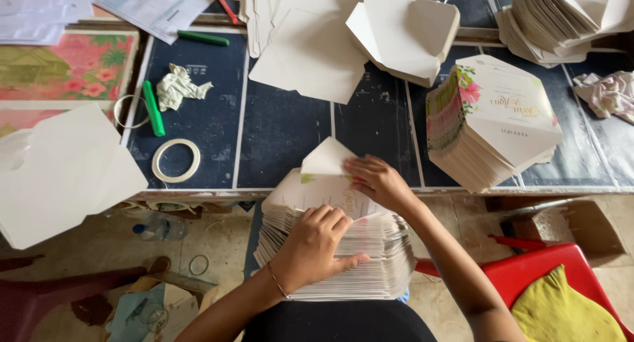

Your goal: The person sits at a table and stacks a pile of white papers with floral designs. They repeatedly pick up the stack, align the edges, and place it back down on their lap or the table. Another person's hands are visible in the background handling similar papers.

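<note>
From the head camera I am looking down on a tall stack of unfolded card envelopes (343, 249) sitting at the near edge of the dark blue table (284, 131), partly over the lap. My left hand (317, 246) is lying flat on the stack with the fingers curled loosely over its top and the thumb running along the side; it is pressing rather than gripping. My right hand (378, 180) is resting on the top sheet, fingers nearly closed, pinching the base of a white flap (328, 158) that is standing up, folded toward the table. Just right of that hand a second stack with a floral print (489, 124) is sitting on the table. To the left, a roll of tape (176, 160) and a green marker (153, 107) are lying well apart from the hands.
</note>
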